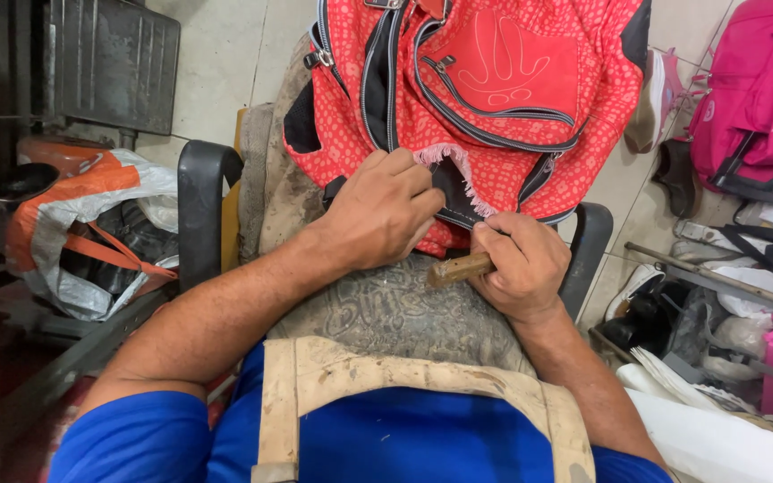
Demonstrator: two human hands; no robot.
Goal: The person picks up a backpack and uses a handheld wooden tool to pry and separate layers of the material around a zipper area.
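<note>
Two bare hands at work over a red patterned backpack (494, 98) that lies across the person's lap, its top end toward the far tiled floor (225, 63). Left hand (382, 215) — fingers curled and pressed down on the bag's lower edge, pinching the fabric beside a frayed pink-fringed tear (458, 174) with dark lining showing in it. Right hand (521, 264) — fingers closed round a short wooden-handled tool (460, 268), its handle sticking out toward the left hand; the working tip is hidden, so what kind of tool it is cannot be told. Backpack has black zips and a plain red front pocket with stitched lines. Beneath it, a worn grey cloth (395, 309) covers the lap, and a dirty beige apron strap (386, 376) crosses a blue shirt. Left of the lap, an orange and white sack (91, 224); at the far right, a pink backpack (753, 98), with shoes (646, 300) near the right forearm.
</note>
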